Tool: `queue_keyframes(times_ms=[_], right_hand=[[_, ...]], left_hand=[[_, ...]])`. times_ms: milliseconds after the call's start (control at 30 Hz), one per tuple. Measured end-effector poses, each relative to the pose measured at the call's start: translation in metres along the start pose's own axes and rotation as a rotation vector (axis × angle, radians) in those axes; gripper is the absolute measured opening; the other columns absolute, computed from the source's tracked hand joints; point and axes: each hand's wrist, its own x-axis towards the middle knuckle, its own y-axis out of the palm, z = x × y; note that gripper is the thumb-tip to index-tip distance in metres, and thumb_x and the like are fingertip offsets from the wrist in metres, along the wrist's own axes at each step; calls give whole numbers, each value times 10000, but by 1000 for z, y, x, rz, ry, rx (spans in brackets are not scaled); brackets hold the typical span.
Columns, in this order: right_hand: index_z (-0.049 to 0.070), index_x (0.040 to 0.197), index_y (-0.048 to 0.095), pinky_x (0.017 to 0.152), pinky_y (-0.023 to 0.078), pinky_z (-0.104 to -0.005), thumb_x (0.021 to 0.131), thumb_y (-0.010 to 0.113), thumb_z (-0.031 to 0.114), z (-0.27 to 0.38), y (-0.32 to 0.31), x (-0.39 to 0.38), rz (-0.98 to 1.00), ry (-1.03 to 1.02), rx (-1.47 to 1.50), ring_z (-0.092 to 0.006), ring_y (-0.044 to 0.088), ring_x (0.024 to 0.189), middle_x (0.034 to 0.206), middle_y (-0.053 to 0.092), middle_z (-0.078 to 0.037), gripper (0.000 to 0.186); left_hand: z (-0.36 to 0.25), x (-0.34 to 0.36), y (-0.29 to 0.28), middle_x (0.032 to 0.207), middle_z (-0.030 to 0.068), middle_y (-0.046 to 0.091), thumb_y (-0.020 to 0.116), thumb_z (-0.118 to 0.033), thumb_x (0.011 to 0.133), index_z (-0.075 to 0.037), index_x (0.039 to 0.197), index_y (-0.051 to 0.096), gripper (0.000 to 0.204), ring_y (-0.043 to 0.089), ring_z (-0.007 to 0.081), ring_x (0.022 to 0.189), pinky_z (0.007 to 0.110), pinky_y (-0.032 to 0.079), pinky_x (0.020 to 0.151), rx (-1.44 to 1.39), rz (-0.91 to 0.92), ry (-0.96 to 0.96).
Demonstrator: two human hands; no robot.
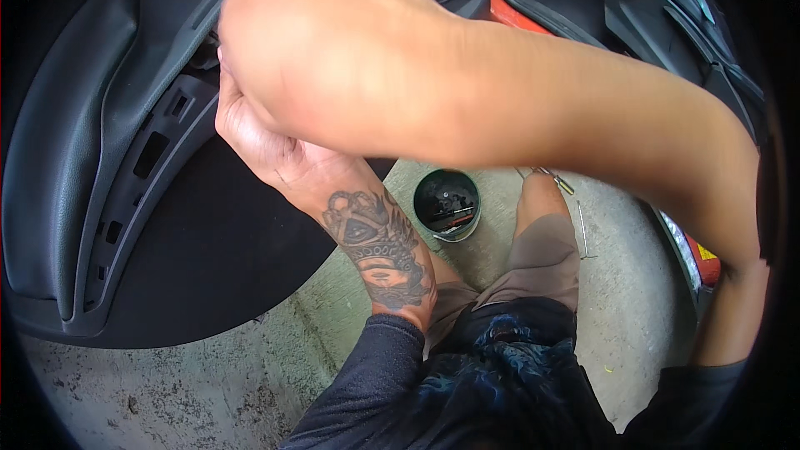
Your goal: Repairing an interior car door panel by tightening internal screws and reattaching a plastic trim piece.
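Observation:
My right hand [292,50], slightly blurred, reaches across the view with curled fingers at the top of a dark car door panel [75,142], beside the slotted trim recess [154,150]. My left hand [258,137] is underneath it, palm partly showing, at that same spot on the panel; its fingers are mostly hidden behind my right hand. Whatever either hand holds is out of sight.
A green bucket [446,204] with tools inside stands on the concrete floor [325,342] between the panel and my leg. A screwdriver [565,185] and a thin metal tool [583,229] lie beside my leg. Red car bodywork [704,262] and a door opening are at the right.

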Motion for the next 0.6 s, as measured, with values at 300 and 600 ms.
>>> queue_keyframes(times_ms=[300,600], right_hand=[[143,865,779,703,589,-366,770,748,175,-2,-20,-16,110,-601,-735,-215,715,898,858,740,-44,104],[56,890,749,709,593,-384,741,753,133,-12,-46,-17,119,-280,-66,-258,724,897,915,727,-162,167]], left_hand=[[-2,-7,-8,1213,114,643,454,-183,1024,-24,1189,595,269,603,224,1120,391,459,1032,-42,87,-76],[15,1,9,1222,114,640,461,-209,1026,-26,1202,589,284,594,226,1137,388,452,1039,77,-81,-249]])
